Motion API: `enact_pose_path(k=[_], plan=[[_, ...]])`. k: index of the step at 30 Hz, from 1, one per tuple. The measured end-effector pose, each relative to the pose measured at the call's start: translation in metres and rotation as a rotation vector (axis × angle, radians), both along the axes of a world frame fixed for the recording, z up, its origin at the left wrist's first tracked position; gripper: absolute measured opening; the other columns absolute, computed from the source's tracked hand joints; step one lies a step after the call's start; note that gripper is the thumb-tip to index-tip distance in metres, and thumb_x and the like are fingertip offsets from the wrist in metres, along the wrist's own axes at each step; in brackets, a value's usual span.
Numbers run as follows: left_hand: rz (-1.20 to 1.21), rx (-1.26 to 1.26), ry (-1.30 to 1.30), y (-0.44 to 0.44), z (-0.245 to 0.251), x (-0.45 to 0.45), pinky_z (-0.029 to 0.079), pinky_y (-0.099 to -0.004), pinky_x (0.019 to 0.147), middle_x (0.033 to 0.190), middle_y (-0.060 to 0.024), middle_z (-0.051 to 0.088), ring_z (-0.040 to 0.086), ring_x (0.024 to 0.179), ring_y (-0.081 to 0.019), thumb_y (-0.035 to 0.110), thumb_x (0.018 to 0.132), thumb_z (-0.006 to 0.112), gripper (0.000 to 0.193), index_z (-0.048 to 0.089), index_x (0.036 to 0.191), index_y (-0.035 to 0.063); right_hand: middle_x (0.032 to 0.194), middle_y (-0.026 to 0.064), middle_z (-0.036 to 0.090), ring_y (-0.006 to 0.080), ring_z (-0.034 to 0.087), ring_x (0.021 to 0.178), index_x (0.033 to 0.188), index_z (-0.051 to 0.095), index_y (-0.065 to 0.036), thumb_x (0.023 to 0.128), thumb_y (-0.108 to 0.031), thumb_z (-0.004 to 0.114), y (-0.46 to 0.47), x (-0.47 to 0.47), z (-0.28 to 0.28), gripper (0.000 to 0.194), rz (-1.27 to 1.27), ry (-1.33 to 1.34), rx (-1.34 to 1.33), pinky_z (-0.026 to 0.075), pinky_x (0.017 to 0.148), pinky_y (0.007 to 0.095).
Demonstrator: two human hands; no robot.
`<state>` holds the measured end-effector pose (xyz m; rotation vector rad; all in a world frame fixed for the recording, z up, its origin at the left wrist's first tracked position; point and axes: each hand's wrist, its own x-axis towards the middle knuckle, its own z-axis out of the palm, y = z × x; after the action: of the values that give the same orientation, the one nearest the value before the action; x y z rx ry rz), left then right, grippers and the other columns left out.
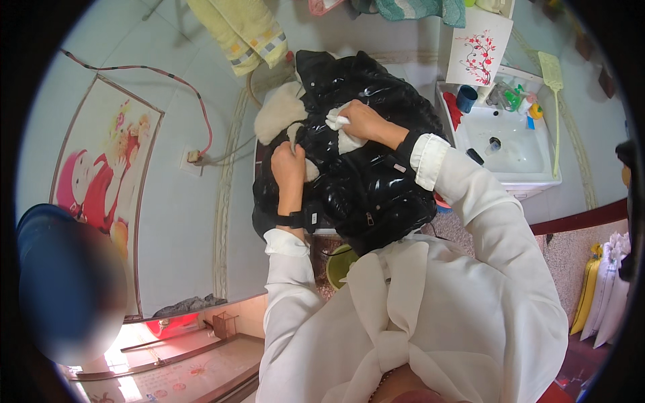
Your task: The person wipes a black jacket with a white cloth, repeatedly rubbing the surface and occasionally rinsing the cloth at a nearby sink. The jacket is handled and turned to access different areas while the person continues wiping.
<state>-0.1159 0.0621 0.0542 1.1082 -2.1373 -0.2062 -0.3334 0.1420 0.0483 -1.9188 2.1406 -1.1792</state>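
A shiny black padded jacket (373, 171) lies spread out before me, its front towards my body, with a zipper pull near its lower edge. Pale fleecy lining or trim (280, 114) shows at its upper left. My left hand (288, 162) pinches a light-coloured edge of the jacket between thumb and fingers. Farther up and to the right, my right hand (359, 120) is closed on a crumpled white cloth (349, 141), which rests against the black fabric. The surface beneath the jacket is mostly hidden.
A white washbasin (509, 151) at right holds small items, with a blue mug (466, 98) and red cloth (452, 110) at its rim. Yellow towels (242, 35) hang at upper left. A green basin (340, 267) stands below the jacket. A cord runs from a wall socket (192, 157).
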Motion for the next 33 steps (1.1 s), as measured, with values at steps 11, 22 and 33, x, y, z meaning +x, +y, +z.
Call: enact_pose_path(k=[11, 22, 33], plan=[[-0.310, 1.035, 1.041, 0.017, -0.010, 0.018, 0.040, -0.0192, 0.056, 0.077, 0.0017, 0.059, 0.052, 0.065, -0.0052, 0.007, 0.091, 0.056, 0.008, 0.062, 0.093, 0.0020, 0.098, 0.0147, 0.062, 0.0346, 0.056, 0.097, 0.101, 0.069, -0.009, 0.073, -0.006, 0.065, 0.016, 0.037, 0.039, 0.028, 0.186, -0.117, -0.265, 0.048, 0.085, 0.0398], [-0.369, 1.076, 1.082, 0.040, -0.014, 0.022, 0.033, -0.0184, 0.049, 0.072, 0.0054, 0.054, 0.043, 0.056, -0.0024, 0.015, 0.096, 0.056, 0.012, 0.058, 0.087, 0.0073, 0.102, 0.0167, 0.058, 0.0341, 0.059, 0.092, 0.101, 0.069, -0.007, 0.077, -0.008, 0.062, -0.004, 0.005, 0.031, 0.025, 0.033, 0.153, 0.242, 0.049, 0.082, 0.0402], [-0.428, 1.162, 1.317, 0.005, 0.000, 0.023, 0.051, -0.0279, 0.075, 0.091, -0.0038, 0.063, 0.062, 0.084, -0.0133, 0.010, 0.095, 0.055, 0.010, 0.055, 0.085, 0.0066, 0.105, 0.0132, 0.057, 0.0347, 0.055, 0.099, 0.092, 0.067, -0.008, 0.071, -0.005, 0.064, 0.048, 0.091, -0.015, 0.022, 0.513, 0.295, 0.305, 0.047, 0.084, 0.0404]])
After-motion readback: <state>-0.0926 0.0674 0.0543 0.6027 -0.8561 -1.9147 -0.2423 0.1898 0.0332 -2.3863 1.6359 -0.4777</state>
